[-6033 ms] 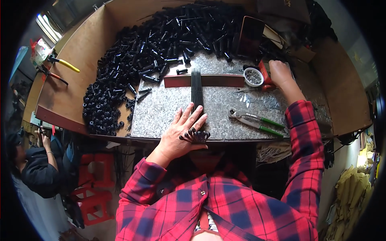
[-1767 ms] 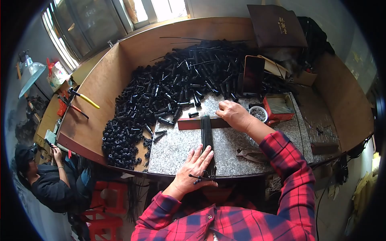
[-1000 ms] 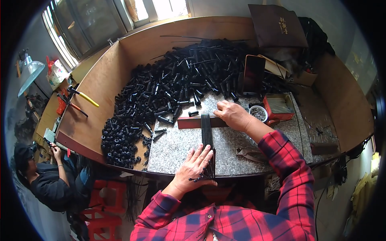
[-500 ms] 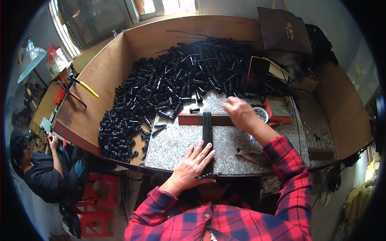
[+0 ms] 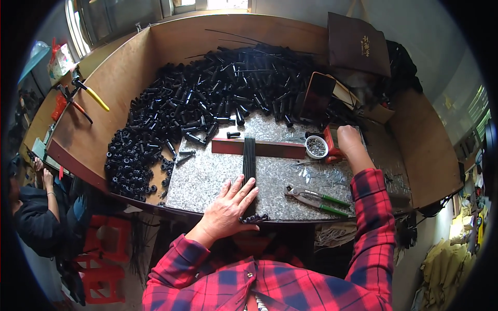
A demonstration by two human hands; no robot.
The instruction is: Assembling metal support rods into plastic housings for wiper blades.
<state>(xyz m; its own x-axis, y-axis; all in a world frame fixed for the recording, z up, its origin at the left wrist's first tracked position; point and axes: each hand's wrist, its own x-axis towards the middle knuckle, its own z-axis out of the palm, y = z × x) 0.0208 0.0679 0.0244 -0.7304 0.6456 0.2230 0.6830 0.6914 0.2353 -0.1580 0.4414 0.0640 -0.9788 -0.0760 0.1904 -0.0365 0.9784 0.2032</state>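
My left hand lies flat with fingers stretched on the lower part of a row of thin black rods. The far ends of the rods rest across a dark red bar. Short black pieces show at the rods' near end, beside my left thumb. Farther right, my right hand is at a red box, its fingers hidden under the back of the hand. Just left of that box stands a white cup of small metal bits. Pliers with green handles lie on the speckled slab.
Black tubular parts are heaped along the bench's far and left sides. A phone leans near a brown bag. Loose clear slivers lie right of the bar. Another person works at far left, by red stools.
My right hand has moved right, from above the bar's right end to the red box, uncovering the cup and pliers. My left hand stays on the rods. The view has shifted slightly.
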